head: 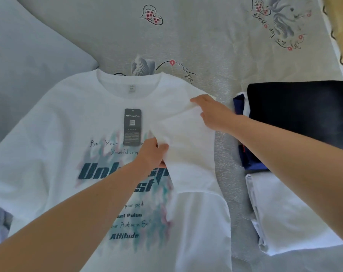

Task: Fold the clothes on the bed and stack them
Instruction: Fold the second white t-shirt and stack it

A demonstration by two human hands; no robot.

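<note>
Bedding [206,36], grey with printed hearts, flowers and script, covers the whole surface and carries every item noted. White T-shirt [48,154] lies flat and face up at the centre of the bed, collar toward the far side, with dark teal lettering and a smeared teal-and-pink graphic down the chest. Its right sleeve [186,138] is folded inward over the chest and hides part of the print. Grey pillow [29,55] lies at the far left, just beside the shirt's shoulder. Dark folded garment [304,114] sits at the right, on top of a folded blue and white piece [249,160]; just nearer the person lies a folded white garment [284,213]. Right hand [211,112] rests on the folded sleeve at its shoulder end, fingers curled over the cloth's far edge. Left hand [153,154] pinches the sleeve's free end between thumb and fingers over the chest. Black hang tag [132,126] lies on the chest below the collar.
</note>
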